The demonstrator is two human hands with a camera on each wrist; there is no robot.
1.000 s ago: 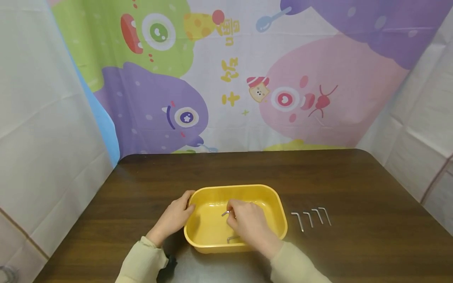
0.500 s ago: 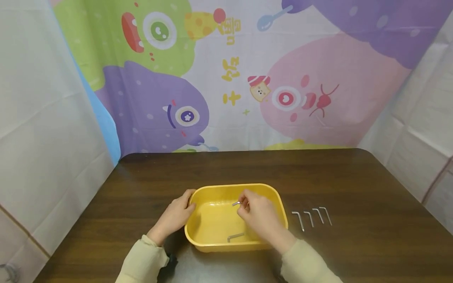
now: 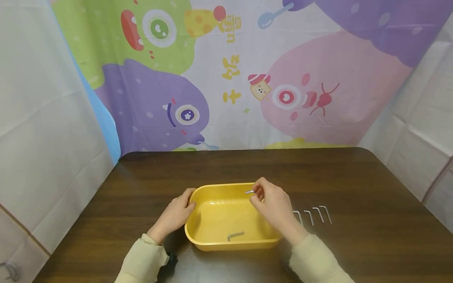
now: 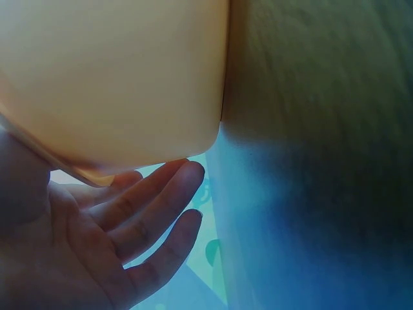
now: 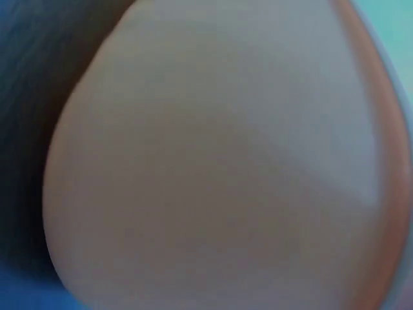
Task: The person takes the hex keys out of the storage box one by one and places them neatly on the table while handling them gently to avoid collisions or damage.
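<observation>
A yellow plastic basin [image 3: 212,228] stands on the dark wooden table. My left hand [image 3: 175,214] grips its left rim, thumb over the edge and fingers outside. The left wrist view shows that hand's fingers [image 4: 158,210] bent against the outer wall. My right hand [image 3: 274,202], over the basin's right side, pinches a small metal hex key [image 3: 249,192] between thumb and fingertips; only its short end shows. Another L-shaped hex key [image 3: 236,236] lies on the basin floor near the front wall. A blurred pale surface [image 5: 213,161] fills most of the right wrist view.
Several hex keys lie in a row on the table right of the basin, the rightmost hex key [image 3: 328,216] in plain sight and the leftmost partly behind my right hand. A cartoon-printed curtain [image 3: 226,118] hangs behind the table [image 3: 159,169]. White sheets flank both sides.
My right hand has lifted the hex key up and right, from low inside the basin to its far right rim. The other hex key in the basin is now uncovered. My left hand stays put.
</observation>
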